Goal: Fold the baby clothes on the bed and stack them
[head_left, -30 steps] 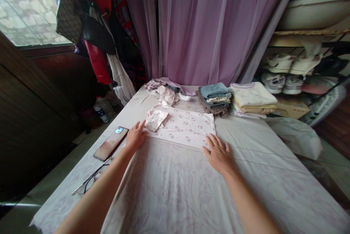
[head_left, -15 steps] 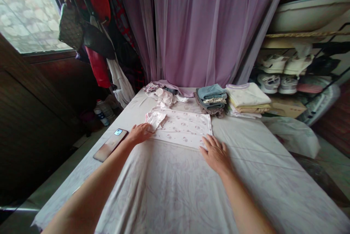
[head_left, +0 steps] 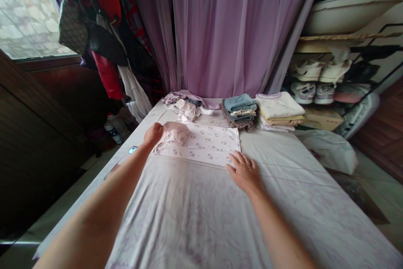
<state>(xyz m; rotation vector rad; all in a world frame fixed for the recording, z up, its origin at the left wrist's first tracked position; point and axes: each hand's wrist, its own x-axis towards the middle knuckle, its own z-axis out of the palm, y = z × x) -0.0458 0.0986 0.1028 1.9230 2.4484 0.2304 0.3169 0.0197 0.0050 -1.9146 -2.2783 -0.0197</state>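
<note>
The left hand [head_left: 153, 134] is curled closed, pinching the edge of a small pale pink garment [head_left: 175, 135] that lies bunched on the left part of a white printed cloth [head_left: 208, 148]. The right hand [head_left: 244, 172] rests open and flat, fingers spread, at the cloth's near edge. The cloth lies on a bed [head_left: 189, 223] with a lilac-patterned sheet. Beyond it sit a crumpled heap of pale clothes [head_left: 185, 109] and two folded stacks, one blue and grey [head_left: 238, 112], one cream and yellow [head_left: 279, 111]. To the right, a shoe rack [head_left: 343, 37] holds white sneakers [head_left: 307, 81] on its lower shelves and a white basin [head_left: 346, 15] on top, its inside hidden. A cardboard box [head_left: 323, 118] stands just past the stacks, its contents unseen.
</note>
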